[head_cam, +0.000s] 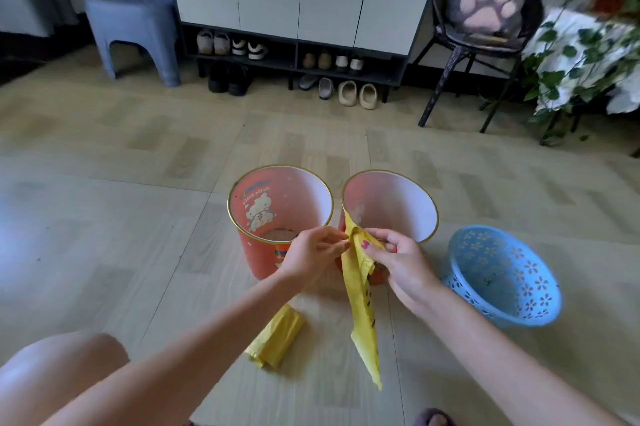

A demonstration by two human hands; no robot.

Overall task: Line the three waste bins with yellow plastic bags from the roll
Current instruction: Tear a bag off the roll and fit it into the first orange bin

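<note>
Head view: both hands pinch a thin, crinkled yellow bag [362, 301] at its top, left hand [313, 254] and right hand [398, 261], before two round orange bins [249, 252]; perforated blue basket [502, 276] right, roll [275, 337] lying near.

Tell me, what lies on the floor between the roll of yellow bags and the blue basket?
In the head view, only the yellow bag held by both hands hangs between the roll and the blue basket; the floor is otherwise bare.

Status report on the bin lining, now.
Left hand and right hand both pinch one folded yellow plastic bag. Yellow bag roll on floor. All three bins unlined. Nothing obstructing.
</note>
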